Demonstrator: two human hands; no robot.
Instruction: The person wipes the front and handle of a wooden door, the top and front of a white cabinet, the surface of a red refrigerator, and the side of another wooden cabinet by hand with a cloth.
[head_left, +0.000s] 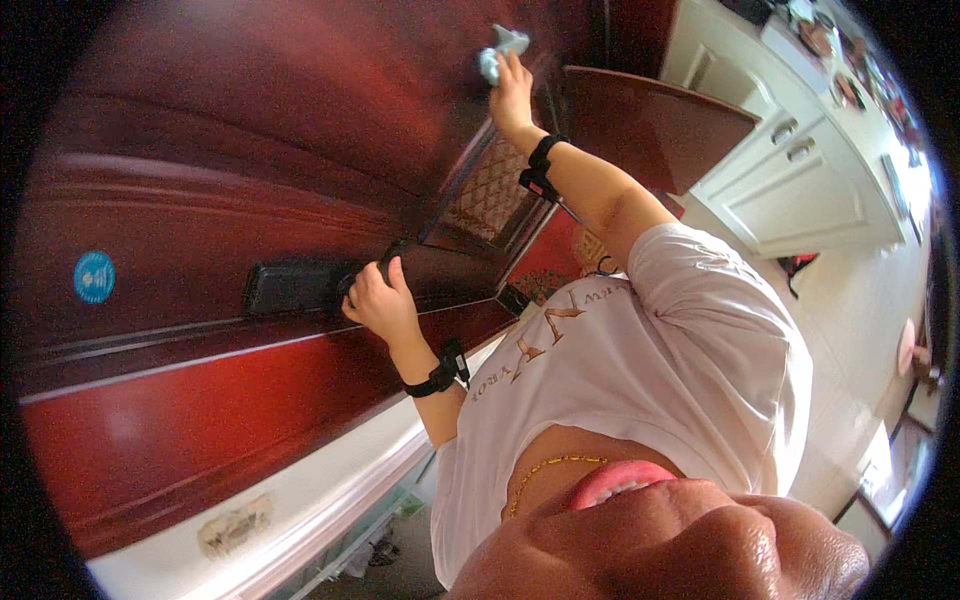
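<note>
A dark red-brown door (247, 150) fills the upper left of the view. My right hand (514, 90) holds a crumpled light-blue cloth (502, 54) against or close to its surface, arm stretched out. My left hand (382, 300) is wrapped around a black door handle (394, 259), thumb on the near side. Beside that hand, a black lock plate (292, 286) is fixed to the door. A round blue sticker (94, 277) bearing writing is stuck farther along. Both wrists wear black bands, each with a small device.
A red door frame (187, 405) borders a white wall (142, 532) with a stained patch. Behind the right arm are a brown wooden panel (660, 124) and white cabinet doors (795, 165). A patterned red mat (551, 244) lies on the floor; pale tiles (840, 315) extend to the right.
</note>
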